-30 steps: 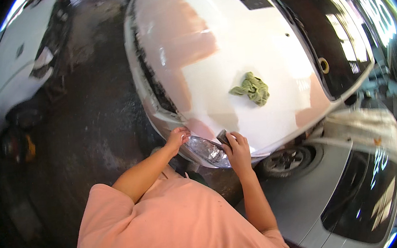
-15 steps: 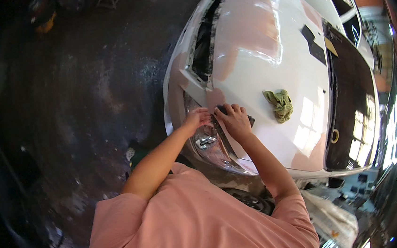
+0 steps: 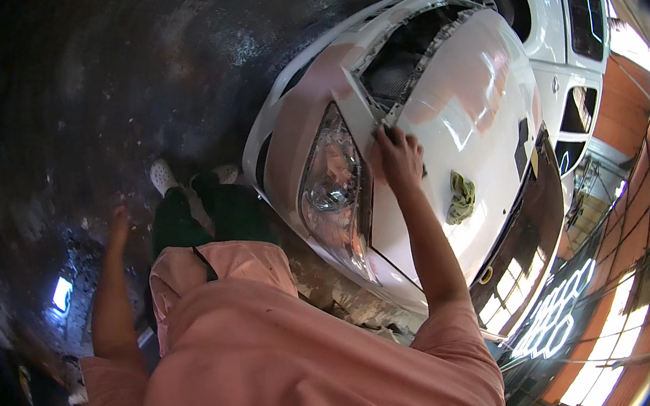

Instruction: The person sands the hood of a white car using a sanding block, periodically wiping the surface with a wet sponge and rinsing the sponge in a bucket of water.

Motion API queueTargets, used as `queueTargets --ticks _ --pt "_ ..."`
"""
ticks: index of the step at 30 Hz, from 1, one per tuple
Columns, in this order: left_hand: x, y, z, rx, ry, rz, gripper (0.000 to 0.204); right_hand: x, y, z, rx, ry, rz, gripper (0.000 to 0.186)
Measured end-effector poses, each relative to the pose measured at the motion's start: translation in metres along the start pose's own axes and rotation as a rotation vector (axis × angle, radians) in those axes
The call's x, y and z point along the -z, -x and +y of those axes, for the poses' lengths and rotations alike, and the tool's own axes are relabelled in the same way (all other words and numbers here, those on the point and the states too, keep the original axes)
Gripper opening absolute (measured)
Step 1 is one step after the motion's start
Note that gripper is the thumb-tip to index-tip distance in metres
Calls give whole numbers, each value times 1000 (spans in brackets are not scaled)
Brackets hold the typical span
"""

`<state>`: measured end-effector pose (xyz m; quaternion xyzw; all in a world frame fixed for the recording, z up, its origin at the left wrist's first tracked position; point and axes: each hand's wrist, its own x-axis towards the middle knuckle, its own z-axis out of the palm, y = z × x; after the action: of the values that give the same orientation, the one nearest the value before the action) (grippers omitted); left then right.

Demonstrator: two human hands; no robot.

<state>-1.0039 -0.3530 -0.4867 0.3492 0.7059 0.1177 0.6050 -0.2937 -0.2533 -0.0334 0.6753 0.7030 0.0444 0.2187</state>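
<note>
My right hand (image 3: pixel 401 155) grips a dark block (image 3: pixel 389 132), mostly hidden under its fingers, against the white bonnet (image 3: pixel 501 56) beside the open front slot (image 3: pixel 408 52). The bonnet and bumper have pinkish-beige patches. Just left of that hand is the clear headlamp (image 3: pixel 332 191). A crumpled green cloth (image 3: pixel 460 195) lies on the bonnet to the right of my hand, near dark flat sheets (image 3: pixel 521 141). My left hand (image 3: pixel 118 219) hangs low at my left side, away from the car; its fingers are too small and dim to make out.
The dark, stained floor (image 3: pixel 114 90) is to the left, with my feet (image 3: pixel 164 178) beside the bumper. Another white vehicle (image 3: pixel 542 37) stands beyond the car. Orange wall panels and lights (image 3: pixel 551 315) appear toward the right rim.
My left hand has left the headlamp and dropped to my side. My right hand, with the block, has moved forward toward the front slot. The view has swung round.
</note>
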Motion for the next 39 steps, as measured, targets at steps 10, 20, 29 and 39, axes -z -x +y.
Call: queueTargets --ticks 10,20,29,39 --pt "56 95 -105 134 -47 145 39 0 -16 3 52 77 -68 51" --pt "-32 128 -101 154 121 80 46 0 -46 -9 71 55 -90 37" --pt "-52 169 -73 356 208 159 44 -18 -41 -2 172 167 -88 46" --pt "-58 174 -103 271 437 156 42 -18 -44 -10 222 132 -70 41"
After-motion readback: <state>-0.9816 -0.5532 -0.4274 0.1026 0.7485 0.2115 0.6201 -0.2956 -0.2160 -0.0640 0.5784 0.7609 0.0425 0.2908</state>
